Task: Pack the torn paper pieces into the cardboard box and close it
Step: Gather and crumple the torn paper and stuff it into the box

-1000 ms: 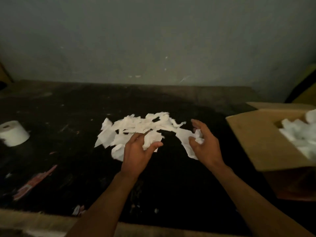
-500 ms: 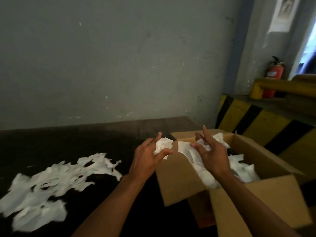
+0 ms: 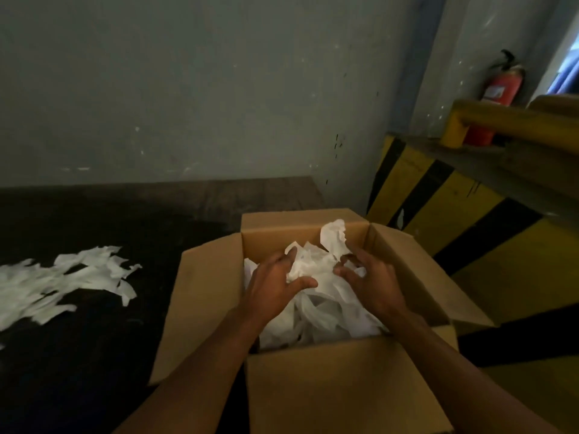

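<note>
An open cardboard box [image 3: 206,308] stands at the table's right end, all its flaps folded outward. White torn paper pieces [image 3: 326,311] fill much of it. My left hand [image 3: 272,286] and my right hand [image 3: 372,283] are both down inside the box opening, close together above the heap. The left thumb and fingers curl loosely around a wad of paper. A crumpled piece [image 3: 333,238] sticks up from the fingers of my right hand. A loose pile of torn paper [image 3: 62,283] lies on the dark table [image 3: 125,214] to the left of the box.
A grey wall runs behind the table. To the right of the box are a yellow-and-black striped barrier [image 3: 438,208], a yellow rail [image 3: 501,120] and a red fire extinguisher [image 3: 501,89]. The box's near flap [image 3: 344,386] lies toward me.
Both hands took paper from the table pile, carried it right over the box, and have now dropped into the opening. The view swung right with them.
</note>
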Demonstrator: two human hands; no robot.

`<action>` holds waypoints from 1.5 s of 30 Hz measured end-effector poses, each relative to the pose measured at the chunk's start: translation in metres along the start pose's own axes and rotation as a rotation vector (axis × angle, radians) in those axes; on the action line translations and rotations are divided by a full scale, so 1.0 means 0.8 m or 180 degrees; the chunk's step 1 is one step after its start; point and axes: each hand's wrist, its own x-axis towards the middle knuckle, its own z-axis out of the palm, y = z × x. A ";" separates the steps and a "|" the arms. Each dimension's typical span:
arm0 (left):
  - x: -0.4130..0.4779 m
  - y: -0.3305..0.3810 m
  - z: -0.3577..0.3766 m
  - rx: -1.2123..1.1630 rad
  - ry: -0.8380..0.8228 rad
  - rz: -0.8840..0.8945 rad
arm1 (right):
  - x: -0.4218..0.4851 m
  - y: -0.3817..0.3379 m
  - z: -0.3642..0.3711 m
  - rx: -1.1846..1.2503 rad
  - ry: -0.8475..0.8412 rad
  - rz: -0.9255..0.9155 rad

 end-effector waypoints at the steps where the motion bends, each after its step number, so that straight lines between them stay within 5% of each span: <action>1: 0.000 -0.001 0.006 0.0261 -0.0169 -0.0108 | 0.005 0.009 0.005 -0.0101 -0.0122 0.0026; 7: 0.000 -0.017 0.032 0.1416 -0.0757 -0.0461 | 0.026 0.046 0.031 -0.1356 -0.0896 0.0054; 14: 0.004 -0.020 0.045 0.1158 -0.0968 -0.0728 | 0.030 0.055 0.036 -0.1489 -0.0906 0.0640; 20: 0.006 -0.011 0.025 -0.0040 -0.0327 -0.0423 | 0.034 0.035 0.020 -0.0995 -0.0253 0.0407; 28: -0.011 -0.014 -0.076 -0.0175 0.0859 -0.0126 | 0.037 -0.078 0.045 -0.0348 0.0285 -0.0166; 45: -0.343 -0.385 -0.402 0.0524 0.1768 -0.0974 | -0.145 -0.403 0.472 0.0092 -0.1100 -0.1115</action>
